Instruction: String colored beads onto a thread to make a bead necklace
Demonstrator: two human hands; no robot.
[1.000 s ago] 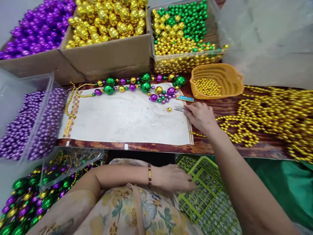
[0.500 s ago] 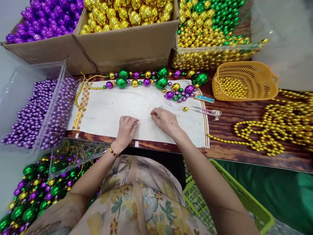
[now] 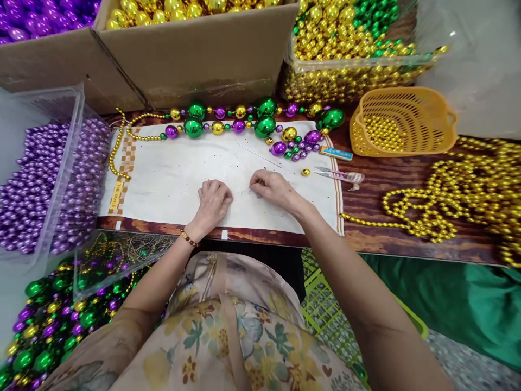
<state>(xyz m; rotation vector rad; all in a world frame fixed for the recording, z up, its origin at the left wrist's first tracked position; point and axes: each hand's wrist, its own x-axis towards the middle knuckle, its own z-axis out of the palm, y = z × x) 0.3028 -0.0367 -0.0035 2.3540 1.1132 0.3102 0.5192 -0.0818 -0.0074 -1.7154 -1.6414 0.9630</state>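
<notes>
Over the white towel (image 3: pixel 175 163), my left hand (image 3: pixel 214 201) is closed in a pinch, with its thumb and forefinger pressed together. My right hand (image 3: pixel 272 187), also pinched, faces it a short gap away. A thin clear thread (image 3: pixel 245 189) shows faintly between the fingertips; its ends cannot be made out. Beyond the hands lies a long needle (image 3: pixel 259 156). A strand of green, gold and purple beads (image 3: pixel 217 127) runs along the towel's far edge. One loose gold bead (image 3: pixel 305 172) sits to the right, beside a pair of thread snips (image 3: pixel 340 175).
Cardboard boxes (image 3: pixel 211 60) of large beads stand at the back. A clear bin (image 3: pixel 61 179) of purple beads is at left. On the right are an orange basket (image 3: pixel 423 146), gold bead strings (image 3: pixel 437 201) and a small blue packet (image 3: pixel 337 153). Finished-looking strands (image 3: pixel 61 320) hang lower left.
The view has shifted, so the table appears slightly higher and further left. My left hand has turned more knuckles-up, and its fingers have curled in. My right hand keeps its pinch.
</notes>
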